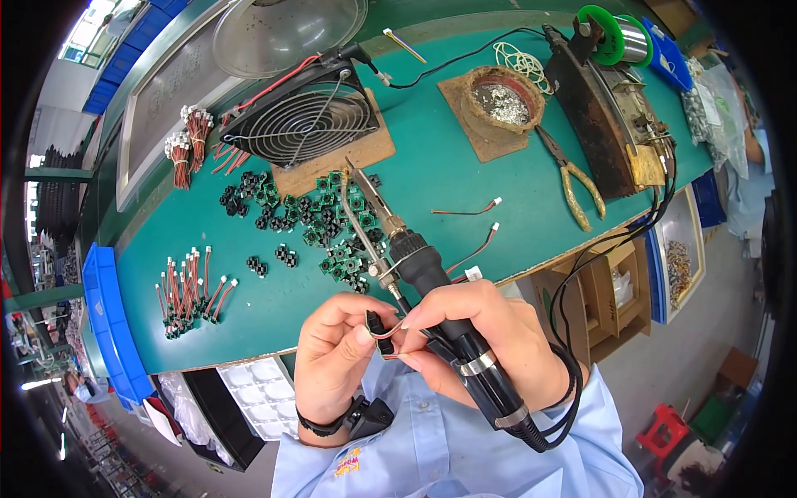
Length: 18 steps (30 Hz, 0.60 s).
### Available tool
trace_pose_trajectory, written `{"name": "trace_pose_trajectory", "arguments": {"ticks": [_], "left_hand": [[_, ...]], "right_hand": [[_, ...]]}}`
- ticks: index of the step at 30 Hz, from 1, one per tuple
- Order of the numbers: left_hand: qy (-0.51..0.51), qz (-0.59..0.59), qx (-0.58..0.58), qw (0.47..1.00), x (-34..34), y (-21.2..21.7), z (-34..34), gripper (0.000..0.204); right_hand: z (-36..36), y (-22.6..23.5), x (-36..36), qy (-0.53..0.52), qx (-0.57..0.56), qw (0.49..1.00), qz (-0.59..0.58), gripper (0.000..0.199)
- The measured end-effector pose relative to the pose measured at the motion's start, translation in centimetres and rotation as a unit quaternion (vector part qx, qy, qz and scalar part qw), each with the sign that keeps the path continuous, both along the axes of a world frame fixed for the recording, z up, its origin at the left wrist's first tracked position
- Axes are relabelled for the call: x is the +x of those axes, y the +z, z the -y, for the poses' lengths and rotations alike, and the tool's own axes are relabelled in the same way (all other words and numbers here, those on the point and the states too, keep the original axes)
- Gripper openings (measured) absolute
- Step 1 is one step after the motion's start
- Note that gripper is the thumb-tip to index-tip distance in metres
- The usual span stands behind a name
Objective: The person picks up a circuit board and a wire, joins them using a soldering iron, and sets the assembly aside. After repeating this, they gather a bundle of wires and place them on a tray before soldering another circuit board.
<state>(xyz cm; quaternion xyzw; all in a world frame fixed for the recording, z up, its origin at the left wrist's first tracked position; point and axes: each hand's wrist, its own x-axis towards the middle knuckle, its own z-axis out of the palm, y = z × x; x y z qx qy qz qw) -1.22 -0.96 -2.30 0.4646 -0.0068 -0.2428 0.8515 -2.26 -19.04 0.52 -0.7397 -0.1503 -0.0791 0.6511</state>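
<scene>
My left hand [330,353] pinches a small black component [378,326] between thumb and fingers, in front of my chest. My right hand [506,332] is closed round a soldering iron [418,261], a black-handled tool with a metal solder-feed tube [359,222] alongside. Its tip points away from me, over a pile of small green and black circuit boards [320,220]. Thumb and finger of the right hand also pinch thin red and white wires [397,327] at the black component. Exactly where the wires meet the component is too small to tell.
Behind the boards stands a black fan [303,129]. Wire bundles [198,137] lie left of it; wired pieces [187,303] lie nearer left, by a blue tray [112,324]. Rightward are a round solder-scrap dish [502,100], pliers [573,178] and a solder spool [631,40].
</scene>
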Motion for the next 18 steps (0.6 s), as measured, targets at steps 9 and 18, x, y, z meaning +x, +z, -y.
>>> {"name": "trace_pose_trajectory", "arguments": {"ticks": [9, 18], "left_hand": [[0.019, 0.039, 0.037, 0.998, -0.1, 0.5, 0.1, 0.024], [0.032, 0.037, 0.065, 0.997, 0.4, 1.5, 1.3, 0.017]], "right_hand": [[0.1, -0.3, 0.4, -0.008, -0.024, 1.0, 0.019, 0.042], [-0.1, -1.0, -0.2, -0.094, 0.023, 0.994, -0.057, 0.044]]}}
